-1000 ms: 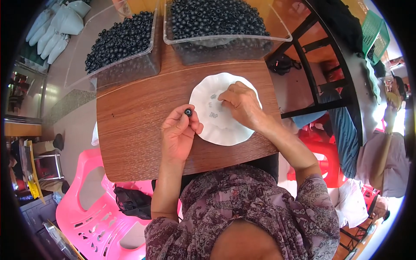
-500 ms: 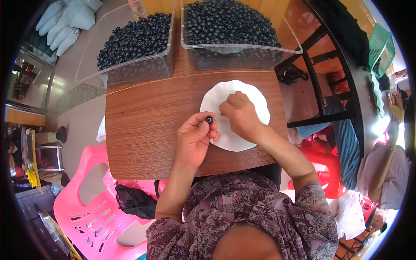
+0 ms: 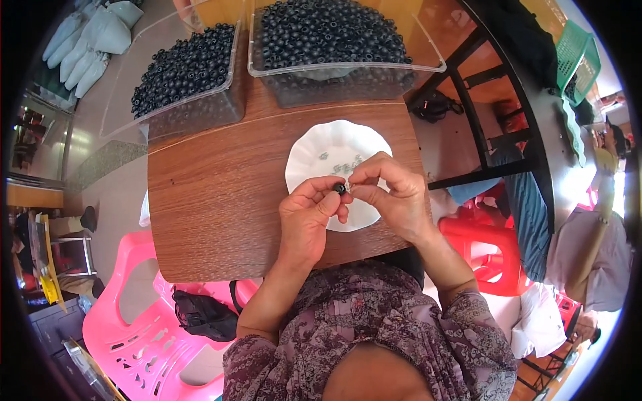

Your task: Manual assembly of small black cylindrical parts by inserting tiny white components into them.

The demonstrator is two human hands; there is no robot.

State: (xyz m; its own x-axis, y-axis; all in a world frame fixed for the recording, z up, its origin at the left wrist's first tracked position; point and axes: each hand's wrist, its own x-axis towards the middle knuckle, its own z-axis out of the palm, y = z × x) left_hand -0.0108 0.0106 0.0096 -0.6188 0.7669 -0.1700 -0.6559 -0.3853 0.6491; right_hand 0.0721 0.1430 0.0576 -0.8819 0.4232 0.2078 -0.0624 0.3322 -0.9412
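Left hand [image 3: 304, 227]: fingers curled, grip pinching the round black bead [image 3: 340, 189].
Right hand [image 3: 396, 199]: angled leftward, thumb and forefinger close beside the bead; whether this grip holds anything, I cannot tell.
Bead: above the white scalloped plate [image 3: 305, 152].

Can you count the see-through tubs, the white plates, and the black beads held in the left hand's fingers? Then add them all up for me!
Clear, rectangular plastic tubs: 2
White, round plate with a wavy edge: 1
Small, round black bead in the fingers of the left hand: 1
Total: 4
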